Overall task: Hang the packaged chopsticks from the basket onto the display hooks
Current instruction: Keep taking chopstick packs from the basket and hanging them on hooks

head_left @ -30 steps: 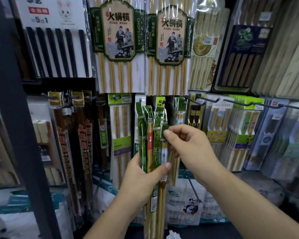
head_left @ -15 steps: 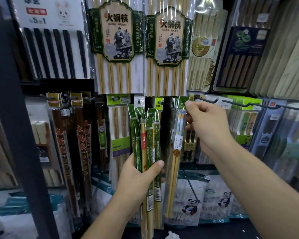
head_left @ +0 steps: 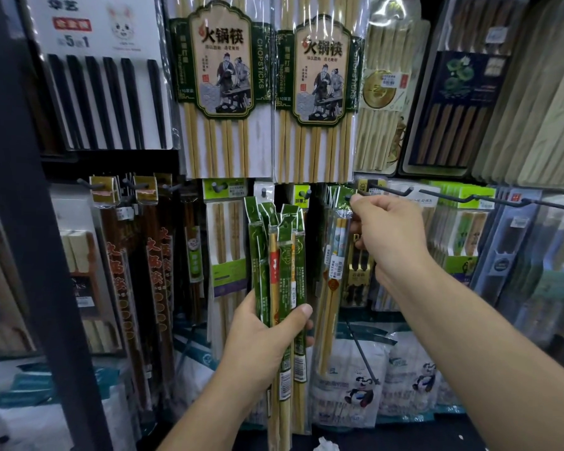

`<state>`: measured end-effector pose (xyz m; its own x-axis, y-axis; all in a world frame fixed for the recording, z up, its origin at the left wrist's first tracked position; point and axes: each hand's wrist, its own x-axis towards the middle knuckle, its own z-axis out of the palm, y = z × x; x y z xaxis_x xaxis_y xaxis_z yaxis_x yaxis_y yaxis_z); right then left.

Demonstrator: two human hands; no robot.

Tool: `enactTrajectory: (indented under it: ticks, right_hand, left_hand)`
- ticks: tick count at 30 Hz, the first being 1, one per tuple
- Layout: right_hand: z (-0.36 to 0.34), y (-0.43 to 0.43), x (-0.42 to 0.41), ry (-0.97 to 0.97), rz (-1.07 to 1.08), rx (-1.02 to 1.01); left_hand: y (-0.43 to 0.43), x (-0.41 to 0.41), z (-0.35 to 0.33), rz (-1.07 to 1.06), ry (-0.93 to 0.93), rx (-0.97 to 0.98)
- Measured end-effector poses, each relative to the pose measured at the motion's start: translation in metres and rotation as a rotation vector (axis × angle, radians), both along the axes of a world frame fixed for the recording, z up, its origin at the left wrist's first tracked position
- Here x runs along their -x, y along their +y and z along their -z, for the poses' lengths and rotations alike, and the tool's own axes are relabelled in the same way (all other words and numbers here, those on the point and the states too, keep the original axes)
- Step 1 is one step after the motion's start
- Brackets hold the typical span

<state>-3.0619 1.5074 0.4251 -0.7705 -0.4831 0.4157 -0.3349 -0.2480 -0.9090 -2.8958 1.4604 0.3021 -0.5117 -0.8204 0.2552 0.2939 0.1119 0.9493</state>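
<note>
My left hand grips a bundle of several green-topped chopstick packs, held upright in front of the display. My right hand pinches the green header of a single chopstick pack at the tip of a black display hook. That pack hangs down from my fingers, its bamboo sticks and price sticker showing. More packs of the same kind hang behind it on that hook. The basket is out of view.
Long black hooks stick out toward me at the right, partly bare. Large hot-pot chopstick packs hang on the row above. Dark red chopstick packs hang at the left beside a black shelf post. Panda-printed bags stand below.
My right hand drew one pack out of the bundle, lifted it up and right, and now holds its header at the hook. The left hand kept the bundle nearly still.
</note>
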Motion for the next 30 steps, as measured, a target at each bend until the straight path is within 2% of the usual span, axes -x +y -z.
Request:
enactTrajectory:
  ticks: [5,10,12,14,17,27,30]
  right_hand:
    - [0.009,-0.002,0.003,0.12,0.048,-0.056]
    - [0.018,0.006,-0.001,0.1,0.079,-0.025]
    - [0.024,0.014,-0.006,0.102,0.022,-0.028]
    - [0.03,0.022,-0.013,0.107,-0.13,-0.022]
    - [0.038,0.029,-0.02,0.192,-0.26,-0.076]
    - [0.042,0.041,-0.013,0.18,-0.326,-0.038]
    - [0.04,0.042,-0.009,0.103,-0.343,-0.041]
  left_hand:
    - [0.002,0.001,-0.002,-0.013,-0.008,0.04]
    - [0.004,0.001,-0.005,0.008,-0.003,0.056]
    - [0.005,0.003,-0.004,0.025,-0.001,0.053]
    - [0.006,0.005,-0.004,0.028,-0.007,0.047]
    - [0.009,0.009,-0.002,0.051,-0.005,0.063]
    - [0.019,0.021,-0.005,0.115,-0.001,0.05]
    - [0.022,0.025,-0.004,0.139,0.021,0.018]
